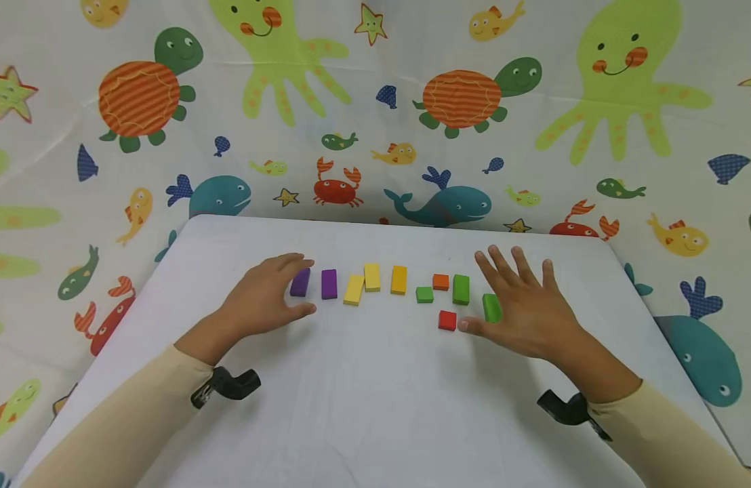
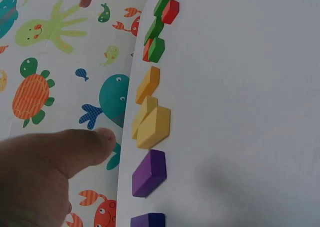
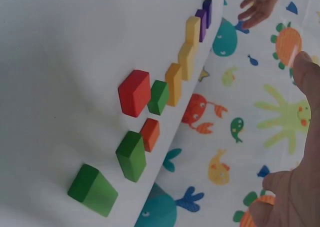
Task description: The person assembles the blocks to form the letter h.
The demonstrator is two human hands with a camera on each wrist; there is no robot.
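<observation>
My left hand (image 1: pixel 262 296) hovers at the left end of a row of small blocks, thumb and fingers apart around a dark purple block (image 1: pixel 300 283) it partly covers. Right beside that stands a second purple block (image 1: pixel 329 284). Over the row's right end my right hand (image 1: pixel 530 308) spreads its fingers, holding nothing. It partly hides a green block (image 1: pixel 491 308); its thumb tip overlaps the space just right of a red block (image 1: pixel 447 320). In the right wrist view a taller green block (image 3: pixel 131 157) stands near a small orange block (image 3: pixel 150 134).
Mid-row lie two pale yellow blocks (image 1: pixel 354 290), a deeper yellow block (image 1: pixel 398 280) and a small green block (image 1: pixel 424 295). All rest on a white table (image 1: pixel 363 393). Behind its far edge hangs a cloth (image 1: pixel 363 95) printed with sea animals.
</observation>
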